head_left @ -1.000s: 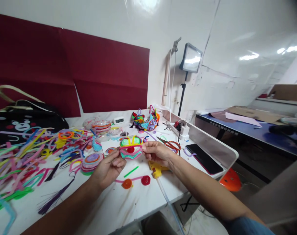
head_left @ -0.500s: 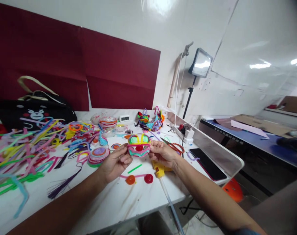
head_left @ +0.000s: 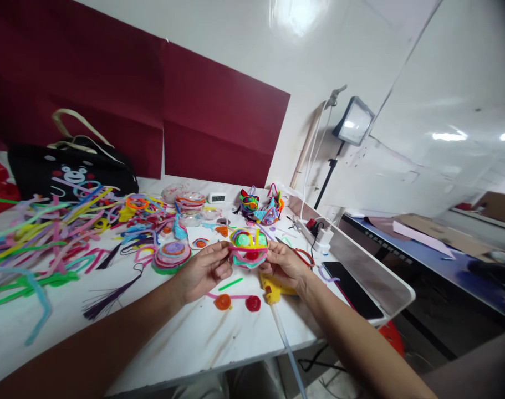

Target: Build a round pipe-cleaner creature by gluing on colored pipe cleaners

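Fingers of left hand (head_left: 208,269) and right hand (head_left: 286,265) are pinching the fuzzy mask (head_left: 244,240) at nine and three o'clock, edges seeming light, bendy, best gripped gently.

Pipe-cleaner face (head_left: 249,249) moved slightly right, nearer scissors (head_left: 305,257)

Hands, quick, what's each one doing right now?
Left hand: closed on the colorful face-shaped craft's left edge.
Right hand: closed on its right edge.
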{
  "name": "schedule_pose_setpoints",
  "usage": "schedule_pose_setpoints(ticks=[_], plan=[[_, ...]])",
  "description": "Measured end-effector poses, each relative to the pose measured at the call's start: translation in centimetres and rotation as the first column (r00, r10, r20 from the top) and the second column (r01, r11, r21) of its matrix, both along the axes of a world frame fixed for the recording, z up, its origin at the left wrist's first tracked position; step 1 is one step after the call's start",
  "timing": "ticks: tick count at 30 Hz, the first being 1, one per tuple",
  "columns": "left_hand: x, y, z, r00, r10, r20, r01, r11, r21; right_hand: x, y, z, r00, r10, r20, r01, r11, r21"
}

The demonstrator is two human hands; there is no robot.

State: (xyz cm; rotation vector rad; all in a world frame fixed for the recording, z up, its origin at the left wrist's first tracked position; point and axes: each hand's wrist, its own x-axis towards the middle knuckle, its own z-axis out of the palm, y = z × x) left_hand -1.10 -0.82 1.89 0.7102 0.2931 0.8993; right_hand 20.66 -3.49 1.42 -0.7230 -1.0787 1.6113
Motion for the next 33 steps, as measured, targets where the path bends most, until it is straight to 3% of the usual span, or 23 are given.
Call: schedule_pose_setpoints(ticks=[15,33], plan=[[0.0,0.1,0.1,0.998,0.003,0.067,0.004,0.996,-0.090,-0.6,-0.1,0.4,1.000,-0.006,-0.004,0.006,1.000,0.027],[-0.4,-0.4,0.1,0.985,-0.105,0.134,0.114,0.992,-0.060,-1.3,-1.5,1.6,0.994,-0.104,0.017,0.098,0.972,0.214]])
